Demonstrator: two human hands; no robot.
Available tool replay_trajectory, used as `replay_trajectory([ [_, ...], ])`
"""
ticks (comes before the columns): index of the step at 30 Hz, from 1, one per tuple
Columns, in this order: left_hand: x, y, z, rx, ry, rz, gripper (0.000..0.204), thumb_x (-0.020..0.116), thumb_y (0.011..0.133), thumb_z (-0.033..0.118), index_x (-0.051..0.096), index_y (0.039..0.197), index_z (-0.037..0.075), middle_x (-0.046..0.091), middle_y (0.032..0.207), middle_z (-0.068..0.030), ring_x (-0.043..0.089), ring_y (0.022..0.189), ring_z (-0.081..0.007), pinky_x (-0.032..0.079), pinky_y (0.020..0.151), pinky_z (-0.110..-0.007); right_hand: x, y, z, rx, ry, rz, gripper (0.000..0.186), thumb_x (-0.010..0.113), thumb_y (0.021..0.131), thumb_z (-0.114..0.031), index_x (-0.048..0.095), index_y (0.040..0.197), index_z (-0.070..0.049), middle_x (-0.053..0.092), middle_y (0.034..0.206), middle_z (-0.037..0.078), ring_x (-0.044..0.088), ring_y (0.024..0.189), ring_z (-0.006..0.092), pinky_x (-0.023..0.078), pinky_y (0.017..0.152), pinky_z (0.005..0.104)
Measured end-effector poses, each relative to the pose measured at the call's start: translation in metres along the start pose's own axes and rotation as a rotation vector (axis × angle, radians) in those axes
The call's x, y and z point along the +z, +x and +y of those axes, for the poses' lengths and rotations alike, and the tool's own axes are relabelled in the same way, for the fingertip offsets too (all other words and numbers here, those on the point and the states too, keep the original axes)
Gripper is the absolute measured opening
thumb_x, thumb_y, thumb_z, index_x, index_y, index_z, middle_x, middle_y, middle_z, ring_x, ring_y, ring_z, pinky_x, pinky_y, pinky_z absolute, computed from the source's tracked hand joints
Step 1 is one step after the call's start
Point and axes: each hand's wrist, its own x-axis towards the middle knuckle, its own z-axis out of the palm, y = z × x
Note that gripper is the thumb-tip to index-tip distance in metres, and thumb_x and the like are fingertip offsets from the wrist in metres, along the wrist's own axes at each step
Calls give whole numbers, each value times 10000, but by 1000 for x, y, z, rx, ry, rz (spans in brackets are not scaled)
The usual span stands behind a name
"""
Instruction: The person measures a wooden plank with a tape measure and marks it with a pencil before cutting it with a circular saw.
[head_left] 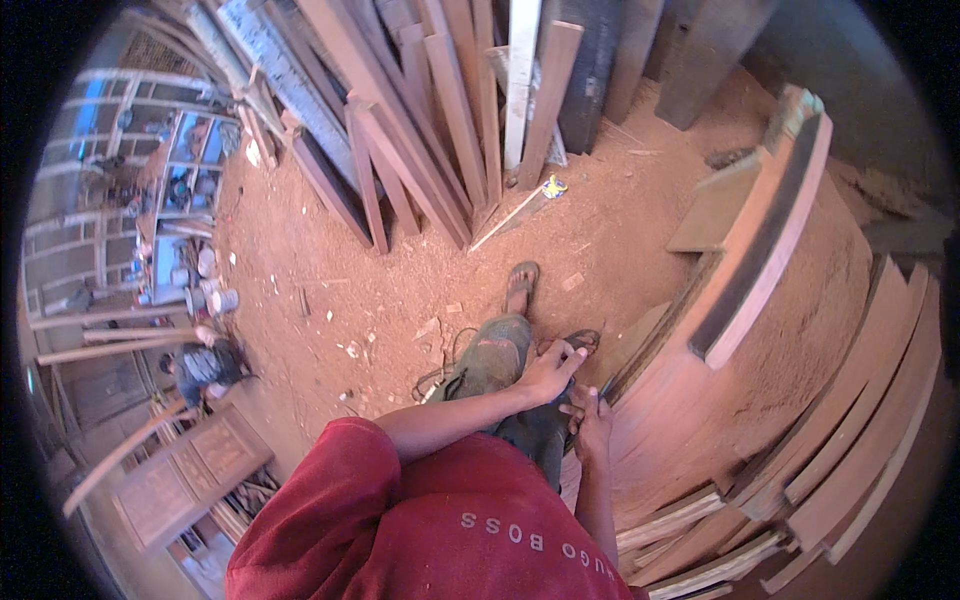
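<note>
Nearest to the camera is the red cloth shirt (470, 500) of the person, filling much of the lower edge. Clock directions are counted from the hands. By the fingers of the right hand (594, 420) shows a slim bluish thing (607, 383), too small to tell its kind. The right fingers are curled, and I cannot tell if they are clamped on it. The left hand (550, 375), just beside at 10 o'clock, has one finger stretched toward 1 o'clock; its others are partly hidden, so I cannot tell whether they grip something. Both hands are above the grey-green trousers (490, 360).

At 2 o'clock runs a long wooden beam with a black strip (765, 240) and a pale pinkish edge; it limits the room on this side. Between 3 and 4 o'clock, brown wooden planks (830, 410) are stacked, their ends uneven. At 11 o'clock stand leaning reddish-brown boards (416, 180), lower ends on the brown sawdust-covered floor (290, 290). From 9 to 11 o'clock this floor gives wide room, with pale chips scattered. Farther, at 9 o'clock, is a bending co-worker (205, 365).
</note>
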Motion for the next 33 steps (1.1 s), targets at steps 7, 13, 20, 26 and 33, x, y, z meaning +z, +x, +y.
replay_trajectory([
  [7, -47, 14, 2, 259, -4, 500, 413, 518, 1032, 429, 567, 1113, 26, 634, 980, -161, 625, 954, -274, 481, 885, -404, 85, 30, -51, 36, -134, -128, 452, 553, 1032, -416, 593, 1257, -25, 708, 1036, 70, 645, 637, 88, 331, 398, 199],
  [13, -178, 47, -11, 175, -260, 160, 321, 549, 1021, 335, 603, 1126, 36, 670, 1016, -164, 655, 998, -300, 495, 900, -424, 132, 75, -86, 114, -497, -131, 431, 708, 924, -391, 651, 1180, -48, 710, 929, 40, 604, 634, 106, 391, 502, 250],
  [20, -455, 185, -20, 127, -125, 936, 233, 527, 918, 72, 603, 1126, -1, 611, 1123, -270, 593, 1092, -445, 482, 925, -505, 58, 97, -58, -9, -1043, -20, 491, 797, 807, -310, 661, 1151, 12, 727, 907, 123, 699, 862, 246, 552, 809, 389],
  [26, -684, 243, 12, 195, 739, 1195, 556, 464, 913, 61, 451, 1466, 117, 473, 1496, -109, 537, 1260, -368, 452, 1035, -493, 60, 53, -82, 93, -960, 178, 372, 786, 822, -192, 619, 1046, 54, 656, 792, 102, 644, 611, 164, 600, 519, 325],
  [33, -742, 276, 31, 131, 1205, 817, 694, 574, 892, 90, 369, 1527, 279, 270, 1646, 13, 353, 1467, -320, 445, 1061, -561, 99, 46, -103, 17, -924, 207, 326, 756, 844, -139, 578, 1042, 51, 633, 766, 85, 615, 575, 139, 585, 483, 314],
])
